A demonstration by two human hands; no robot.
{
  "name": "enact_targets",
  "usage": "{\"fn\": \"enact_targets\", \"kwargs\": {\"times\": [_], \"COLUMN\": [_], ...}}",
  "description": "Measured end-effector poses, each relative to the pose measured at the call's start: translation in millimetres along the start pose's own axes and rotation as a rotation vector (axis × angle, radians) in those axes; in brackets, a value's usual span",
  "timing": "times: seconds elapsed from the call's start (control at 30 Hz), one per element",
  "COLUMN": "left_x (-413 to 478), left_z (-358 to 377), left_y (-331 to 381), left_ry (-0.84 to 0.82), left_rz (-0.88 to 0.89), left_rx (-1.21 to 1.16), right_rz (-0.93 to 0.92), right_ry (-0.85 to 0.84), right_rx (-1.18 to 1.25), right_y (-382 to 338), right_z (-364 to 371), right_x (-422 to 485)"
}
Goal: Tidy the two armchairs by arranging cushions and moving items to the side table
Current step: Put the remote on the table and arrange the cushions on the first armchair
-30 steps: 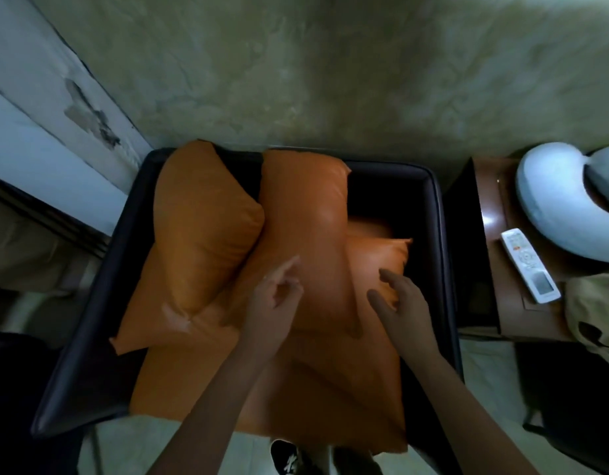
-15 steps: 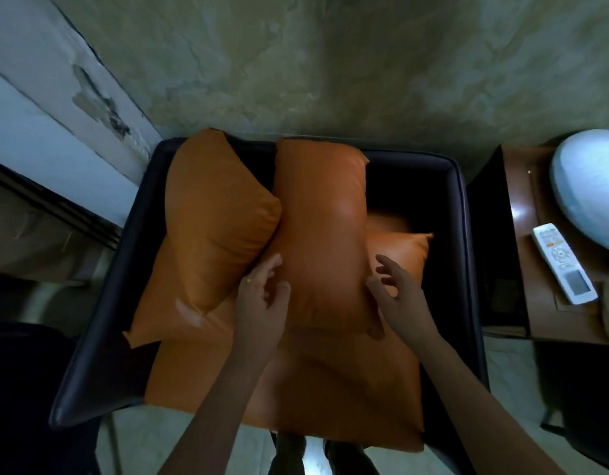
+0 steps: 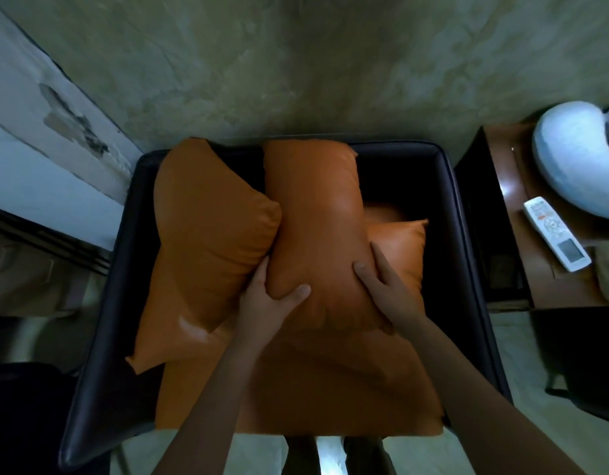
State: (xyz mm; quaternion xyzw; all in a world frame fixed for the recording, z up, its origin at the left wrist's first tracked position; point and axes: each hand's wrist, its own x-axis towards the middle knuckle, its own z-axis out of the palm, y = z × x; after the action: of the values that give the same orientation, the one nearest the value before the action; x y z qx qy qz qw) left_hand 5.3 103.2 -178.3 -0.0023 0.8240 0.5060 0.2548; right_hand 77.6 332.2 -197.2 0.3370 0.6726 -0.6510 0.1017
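1. Two hands hold the middle cushion (image 3: 316, 228), which lies in the centre of the armchair (image 3: 448, 200), its long axis running from your grip away toward the backrest
2. Your left hand (image 3: 261, 303) clasps the near left corner, thumb on top, fingers tucked between it and the left cushion (image 3: 207, 241); your right hand (image 3: 388, 289) wraps the near right edge
3. Its whole length lies beyond both hands, neither nearer, so I judge any lift or turn will pivot about that near end
4. A smaller cushion (image 3: 404, 248) sits just beside it on the right, over the seat cushion (image 3: 330, 389); the side table (image 3: 532, 279), further right, carries a remote (image 3: 555, 233) and a neck pillow (image 3: 567, 156)
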Motion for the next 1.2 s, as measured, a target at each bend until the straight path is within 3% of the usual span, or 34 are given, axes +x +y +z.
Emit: {"fn": "enact_targets", "kwargs": {"times": [0.4,0.8,1.1,1.2], "left_x": [-30,-101,-149,-145], "left_z": [15,162,231,228], "left_y": [-6,7,-11,-16], "left_ry": [-0.167,-0.312,-0.345,-0.395], "left_rz": [-0.025,-0.013,-0.105,-0.066], "left_rx": [-0.015,0.029,0.024,0.047], "right_rz": [-0.106,-0.082,-0.105,-0.121], "right_ry": [0.044,0.262,0.098,0.139], "right_rx": [0.040,-0.089,-0.301,-0.339], "right_y": [26,92,144,156], "right_z": [-16,-156,-221,-219], "right_x": [-57,-145,-154,-154]}}
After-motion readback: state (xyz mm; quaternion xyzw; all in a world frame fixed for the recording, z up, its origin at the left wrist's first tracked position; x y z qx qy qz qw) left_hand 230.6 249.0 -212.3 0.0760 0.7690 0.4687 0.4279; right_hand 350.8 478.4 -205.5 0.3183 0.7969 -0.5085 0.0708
